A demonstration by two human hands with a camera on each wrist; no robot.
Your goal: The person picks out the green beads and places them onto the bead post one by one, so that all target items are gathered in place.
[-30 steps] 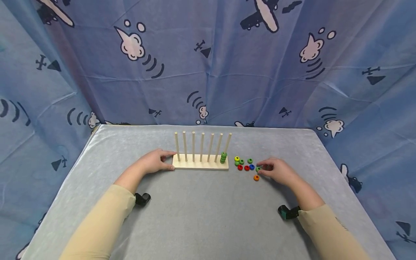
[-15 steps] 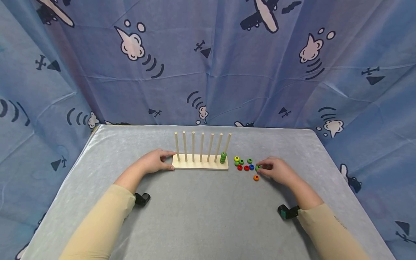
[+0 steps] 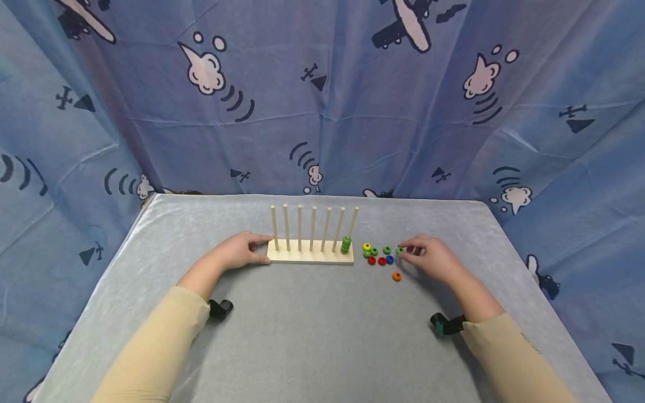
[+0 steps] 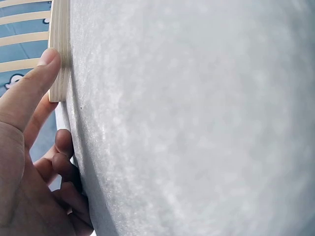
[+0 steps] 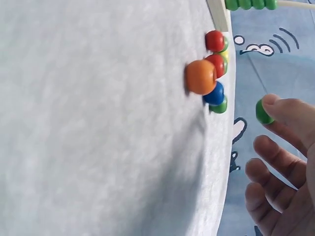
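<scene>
A wooden peg rack [image 3: 309, 256] with several upright pegs stands on the table, green beads [image 3: 346, 244] stacked on its rightmost peg. My left hand [image 3: 239, 250] grips the rack's left end, thumb [image 4: 48, 61] on the front edge and forefinger behind. Between thumb and forefinger my right hand [image 3: 432, 256] pinches a green bead [image 5: 264, 112], raised off the cloth in the right wrist view. Just left of that hand lie loose beads: a blue bead [image 3: 389, 259], two red beads [image 3: 372, 260], a yellow bead [image 3: 367, 247] and several green ones. An orange bead [image 3: 397, 276] lies nearer the front.
A grey-white cloth [image 3: 322, 336] covers the table. Behind it and along both sides hangs a blue curtain [image 3: 342, 112] with printed aeroplanes and clouds. Black wrist cameras [image 3: 220, 309] sit at the cuffs of both beige sleeves.
My right hand has closed finger and thumb on the green bead and lifted it up from the table, away from the viewer. The left hand and the rack stay where they were.
</scene>
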